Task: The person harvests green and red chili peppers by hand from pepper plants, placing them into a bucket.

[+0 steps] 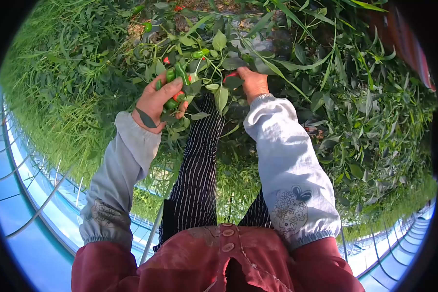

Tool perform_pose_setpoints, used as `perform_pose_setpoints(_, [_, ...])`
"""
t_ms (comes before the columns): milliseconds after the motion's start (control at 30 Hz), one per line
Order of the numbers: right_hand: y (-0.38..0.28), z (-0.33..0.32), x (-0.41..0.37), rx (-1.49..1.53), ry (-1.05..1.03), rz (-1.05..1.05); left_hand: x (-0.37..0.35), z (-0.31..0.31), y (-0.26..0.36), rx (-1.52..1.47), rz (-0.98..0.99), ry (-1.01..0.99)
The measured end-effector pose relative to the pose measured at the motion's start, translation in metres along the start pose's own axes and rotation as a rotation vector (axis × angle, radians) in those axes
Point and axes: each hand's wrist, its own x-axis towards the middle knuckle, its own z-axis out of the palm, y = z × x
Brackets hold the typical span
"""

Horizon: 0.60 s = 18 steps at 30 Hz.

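My left hand [153, 103] is closed around several chili peppers, green ones [182, 73] and a red one [179, 96] among them, with the thumb lying across. Some leaves overlap these fingers. To the right, my right hand [254, 83] pinches a red chili pepper [231, 76], partly covered by a dark leaf. Between both hands stand the leafy stems of a pepper plant [221, 97]. Close above the left hand is another green pepper [200, 53]; a small red pepper [167, 60] shows beside it.
Dense pepper foliage [374, 141] spreads on both sides, with long grass blades [297, 63] crossing on the right. Farther up are a green pepper [147, 27] and a red one [179, 8]. My striped trouser legs [199, 170] stand among the plants. Curved greenhouse framing [39, 209] edges the view.
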Motion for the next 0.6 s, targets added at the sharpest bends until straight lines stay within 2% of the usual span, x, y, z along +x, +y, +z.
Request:
perform_pose_setpoints(33, [-0.005, -0.007, -0.005, 0.678, 0.170, 0.111, 0.001, 0.006, 0.004, -0.031, -0.002, 0.029])
perform_pose_setpoints(133, [-0.010, -0.034, -0.026, 0.815, 0.420, -0.024, 0.007, 0.024, 0.005, -0.077, 0.040, -0.106])
perform_pose_setpoints(167, [-0.012, -0.049, -0.035, 0.903, 0.363, 0.068, 0.008, 0.033, 0.006, -0.091, 0.054, -0.148])
perform_pose_setpoints(233, [-0.039, -0.078, -0.065, 0.979, 0.102, 0.055, 0.005, 0.057, 0.018, -0.117, 0.089, -0.234])
perform_pose_setpoints(267, [-0.047, -0.084, -0.076, 1.035, -0.043, 0.010, 0.002, 0.075, 0.021, -0.048, 0.156, -0.225])
perform_pose_setpoints(333, [-0.071, -0.094, -0.098, 1.094, -0.215, 0.005, -0.003, 0.096, 0.024, -0.025, 0.155, -0.185])
perform_pose_setpoints(433, [-0.091, -0.104, -0.119, 1.089, -0.366, -0.012, -0.011, 0.127, 0.030, 0.129, 0.209, -0.213])
perform_pose_setpoints(500, [-0.097, -0.109, -0.130, 1.110, -0.403, -0.092, -0.013, 0.145, 0.026, 0.251, 0.315, -0.193])
perform_pose_setpoints(533, [-0.097, -0.114, -0.134, 1.089, -0.413, -0.055, -0.018, 0.153, 0.028, 0.234, 0.295, -0.217])
perform_pose_setpoints(600, [-0.098, -0.127, -0.143, 1.027, -0.399, -0.032, -0.024, 0.166, 0.023, 0.397, 0.445, -0.238])
